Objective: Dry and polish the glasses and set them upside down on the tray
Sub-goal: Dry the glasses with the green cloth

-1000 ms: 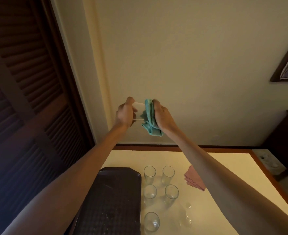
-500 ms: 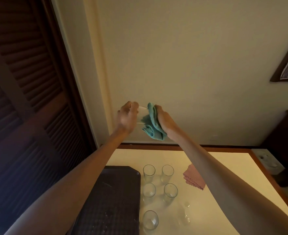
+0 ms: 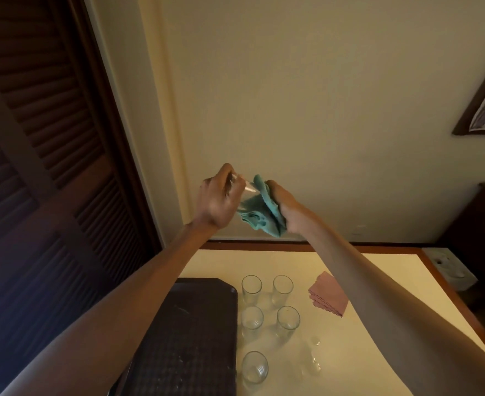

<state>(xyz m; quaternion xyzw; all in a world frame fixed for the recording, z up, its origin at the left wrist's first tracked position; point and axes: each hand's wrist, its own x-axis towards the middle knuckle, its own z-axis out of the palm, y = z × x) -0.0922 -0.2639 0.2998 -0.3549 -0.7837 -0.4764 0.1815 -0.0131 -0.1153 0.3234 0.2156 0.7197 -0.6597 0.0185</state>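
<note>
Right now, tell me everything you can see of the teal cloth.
The teal cloth is a soft, towel-like fabric, crumpled into folds rather than spread flat. It is held up in the air in front of the wall, well above the table. The right hand grips it from the right side, and it is pressed against the clear drinking glass that the left hand holds. Its lower folds hang loose below the hands. How far it reaches into the glass cannot be told.

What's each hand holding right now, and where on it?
The left hand grips a clear glass around its body. The right hand holds a bunched teal cloth pressed against the glass.
</note>
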